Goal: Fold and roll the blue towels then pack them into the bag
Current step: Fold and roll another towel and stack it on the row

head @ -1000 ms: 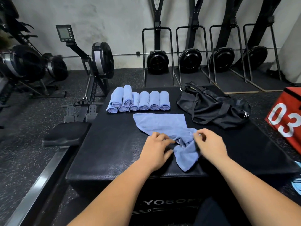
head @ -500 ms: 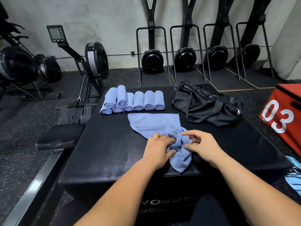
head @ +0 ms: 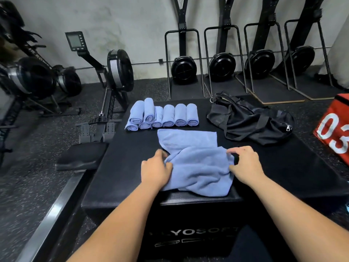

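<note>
Your left hand and right hand each pinch the rumpled blue towel at the box's 6 o'clock; draw its edges taut and square before folding. The bag lies at 2 o'clock.

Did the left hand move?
Yes. The left hand slid left, from below the rolled towels' right end to below the row's middle.

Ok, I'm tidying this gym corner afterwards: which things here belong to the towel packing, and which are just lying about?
In the job: loose towel, held by left hand and right hand; rolled towels; black bag; black box under them.
Lying about: rowing machine; upright rowers at the wall; red box marked 03.
</note>
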Demonstrator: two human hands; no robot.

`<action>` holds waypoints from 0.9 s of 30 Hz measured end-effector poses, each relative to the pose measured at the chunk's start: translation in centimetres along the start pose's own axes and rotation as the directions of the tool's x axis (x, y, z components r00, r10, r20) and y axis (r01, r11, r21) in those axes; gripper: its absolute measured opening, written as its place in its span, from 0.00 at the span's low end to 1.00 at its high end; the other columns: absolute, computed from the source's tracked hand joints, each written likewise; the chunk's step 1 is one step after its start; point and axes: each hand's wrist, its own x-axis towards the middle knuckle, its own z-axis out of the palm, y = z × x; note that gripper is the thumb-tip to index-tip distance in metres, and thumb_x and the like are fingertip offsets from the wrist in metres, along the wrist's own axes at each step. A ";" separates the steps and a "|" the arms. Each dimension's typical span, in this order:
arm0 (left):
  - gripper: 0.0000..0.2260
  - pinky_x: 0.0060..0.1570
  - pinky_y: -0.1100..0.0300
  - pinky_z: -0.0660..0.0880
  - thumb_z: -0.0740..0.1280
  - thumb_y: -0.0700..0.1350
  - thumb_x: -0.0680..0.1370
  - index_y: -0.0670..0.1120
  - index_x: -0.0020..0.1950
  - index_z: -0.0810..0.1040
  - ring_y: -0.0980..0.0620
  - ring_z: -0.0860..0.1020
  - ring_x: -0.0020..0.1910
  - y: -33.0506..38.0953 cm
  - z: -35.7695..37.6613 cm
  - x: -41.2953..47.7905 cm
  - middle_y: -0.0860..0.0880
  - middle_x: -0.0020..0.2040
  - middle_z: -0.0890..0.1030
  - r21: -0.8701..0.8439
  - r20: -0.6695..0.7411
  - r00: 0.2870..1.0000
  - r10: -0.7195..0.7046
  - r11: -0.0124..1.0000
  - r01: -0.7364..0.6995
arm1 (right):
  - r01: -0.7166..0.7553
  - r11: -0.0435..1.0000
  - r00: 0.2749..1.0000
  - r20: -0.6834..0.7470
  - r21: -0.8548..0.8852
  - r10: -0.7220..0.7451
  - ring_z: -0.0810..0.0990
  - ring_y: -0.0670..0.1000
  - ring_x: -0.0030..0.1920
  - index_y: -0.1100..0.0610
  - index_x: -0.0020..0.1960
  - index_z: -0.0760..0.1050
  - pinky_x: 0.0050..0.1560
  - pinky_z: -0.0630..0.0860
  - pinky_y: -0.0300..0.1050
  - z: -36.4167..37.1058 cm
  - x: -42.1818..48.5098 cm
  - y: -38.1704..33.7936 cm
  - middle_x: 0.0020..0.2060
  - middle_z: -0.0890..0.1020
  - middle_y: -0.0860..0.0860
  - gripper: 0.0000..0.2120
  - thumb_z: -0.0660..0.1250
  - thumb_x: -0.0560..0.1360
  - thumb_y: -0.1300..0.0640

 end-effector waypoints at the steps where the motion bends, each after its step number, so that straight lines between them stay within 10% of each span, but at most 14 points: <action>1: 0.13 0.54 0.49 0.72 0.66 0.48 0.75 0.52 0.59 0.74 0.41 0.81 0.52 -1.0 0.1 -0.3 0.51 0.51 0.83 0.138 0.054 0.998 0.033 0.990 -0.040 | 0.064 0.996 0.998 -0.015 -0.056 -0.065 0.72 0.53 0.52 0.44 0.56 0.82 0.51 0.74 0.47 0.7 -0.6 -0.3 0.54 0.75 0.44 0.21 0.74 0.67 0.63; 4: 0.17 0.46 0.49 0.72 0.68 0.41 0.69 0.52 0.57 0.76 0.42 0.76 0.50 -3.1 0.4 -1.1 0.50 0.55 0.76 0.256 0.038 0.958 0.284 0.924 -0.284 | 0.392 0.920 0.920 0.010 -0.014 -0.392 0.75 0.48 0.52 0.44 0.50 0.80 0.50 0.73 0.44 2.1 -2.7 -2.2 0.48 0.76 0.39 0.07 0.74 0.73 0.47; 8: 0.11 0.52 0.52 0.71 0.64 0.43 0.73 0.53 0.53 0.78 0.48 0.77 0.54 -4.2 0.4 -1.9 0.55 0.54 0.79 0.244 0.163 0.770 0.617 0.731 -0.637 | 0.609 0.788 0.758 0.359 -0.089 -0.545 0.73 0.42 0.55 0.42 0.53 0.77 0.55 0.72 0.43 4.1 -3.9 -2.5 0.51 0.75 0.38 0.21 0.67 0.73 0.27; 18: 0.22 0.69 0.56 0.66 0.66 0.66 0.78 0.55 0.66 0.75 0.56 0.77 0.61 -5.7 -1.7 -2.6 0.58 0.60 0.81 0.156 0.251 0.780 0.573 0.771 -0.617 | 0.110 0.993 0.994 -0.004 0.034 -0.109 0.81 0.52 0.49 0.41 0.51 0.79 0.49 0.78 0.52 2.8 -1.0 -1.6 0.46 0.82 0.42 0.07 0.74 0.76 0.50; 21: 0.15 0.64 0.54 0.70 0.69 0.56 0.78 0.55 0.63 0.74 0.53 0.78 0.53 -5.5 -1.4 -2.4 0.58 0.54 0.81 0.096 0.188 0.828 0.529 0.829 -0.552 | 0.291 0.944 0.957 0.035 -0.157 -0.289 0.75 0.53 0.49 0.43 0.47 0.81 0.47 0.78 0.53 2.9 -1.2 -0.6 0.48 0.77 0.43 0.15 0.74 0.71 0.63; 27: 0.09 0.63 0.51 0.73 0.69 0.54 0.77 0.54 0.54 0.80 0.50 0.78 0.58 -6.0 -0.2 -2.7 0.55 0.61 0.80 0.030 0.152 0.781 0.606 0.787 -0.616 | 0.479 0.847 0.877 0.165 -0.231 -0.451 0.76 0.50 0.53 0.41 0.60 0.81 0.49 0.76 0.51 3.5 -2.6 0.0 0.50 0.77 0.40 0.16 0.73 0.74 0.39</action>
